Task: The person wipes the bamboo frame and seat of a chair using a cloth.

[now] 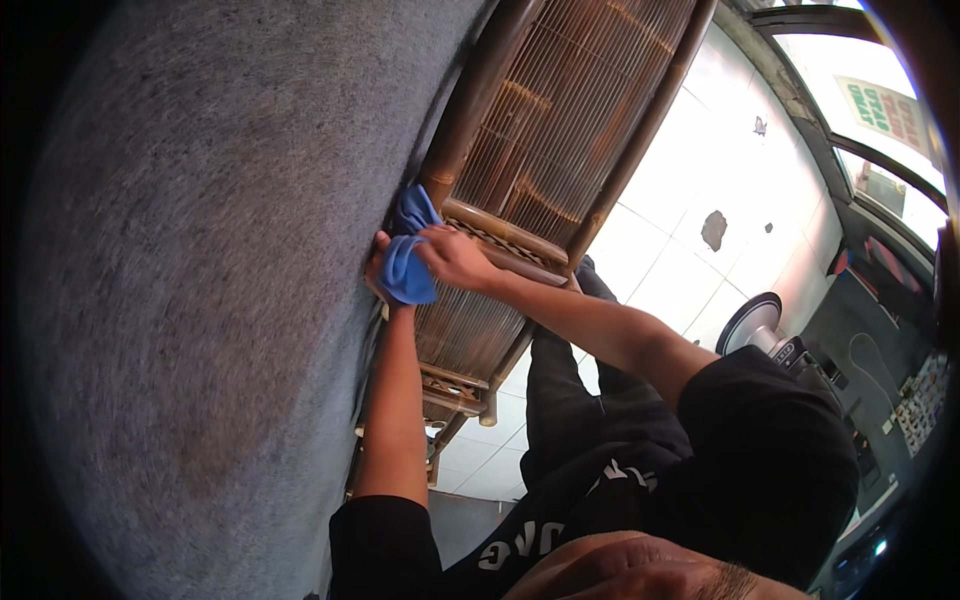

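Note:
My left hand (379,274) is beside the grey wall, partly hidden behind a blue cloth (409,274) that it holds. My right hand (457,259) lies palm down against the same cloth, fingers bent onto its folds. Another part of the cloth spreads over the end of a thick bamboo rail (450,142). Both hands are at the wall-side edge of a slatted bamboo bench (570,112), near a joint with crossed cane lattice. The fingertips of my right hand are hidden in the cloth.
The rough grey wall (187,262) rises close on the left. White floor tiles (652,247) with dark broken patches lie right of the bench. A chair with a round metal base (754,322) stands at the right, below a window (847,82).

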`<state>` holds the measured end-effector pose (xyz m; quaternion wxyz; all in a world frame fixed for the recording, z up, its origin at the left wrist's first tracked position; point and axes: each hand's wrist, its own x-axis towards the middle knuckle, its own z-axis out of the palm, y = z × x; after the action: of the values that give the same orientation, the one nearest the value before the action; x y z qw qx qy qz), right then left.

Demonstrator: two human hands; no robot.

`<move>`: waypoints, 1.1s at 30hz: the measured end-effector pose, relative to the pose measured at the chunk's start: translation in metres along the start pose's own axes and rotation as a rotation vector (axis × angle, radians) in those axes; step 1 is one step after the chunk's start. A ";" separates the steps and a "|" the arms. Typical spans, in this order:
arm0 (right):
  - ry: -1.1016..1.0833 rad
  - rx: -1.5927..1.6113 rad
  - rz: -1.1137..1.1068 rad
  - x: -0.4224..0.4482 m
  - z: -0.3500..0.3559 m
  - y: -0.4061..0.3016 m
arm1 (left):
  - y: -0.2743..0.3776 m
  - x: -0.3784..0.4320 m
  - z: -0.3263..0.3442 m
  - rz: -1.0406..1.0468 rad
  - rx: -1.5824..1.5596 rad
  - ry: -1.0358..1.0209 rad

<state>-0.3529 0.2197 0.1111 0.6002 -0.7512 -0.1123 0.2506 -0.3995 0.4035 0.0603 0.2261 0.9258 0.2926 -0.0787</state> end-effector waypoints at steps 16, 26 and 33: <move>0.713 -0.368 -0.159 0.127 -0.307 0.073 | 0.017 -0.006 -0.008 0.091 0.023 0.118; 0.999 0.000 0.195 0.224 -0.212 0.096 | 0.023 -0.006 -0.011 0.094 0.031 0.105; 0.557 0.277 0.371 0.066 -0.030 0.058 | 0.026 -0.007 -0.012 0.097 0.028 0.121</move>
<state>-0.2892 0.2102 0.0439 0.6482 -0.7098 0.2290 0.1537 -0.3900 0.3871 0.0825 0.1986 0.9450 0.2594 -0.0156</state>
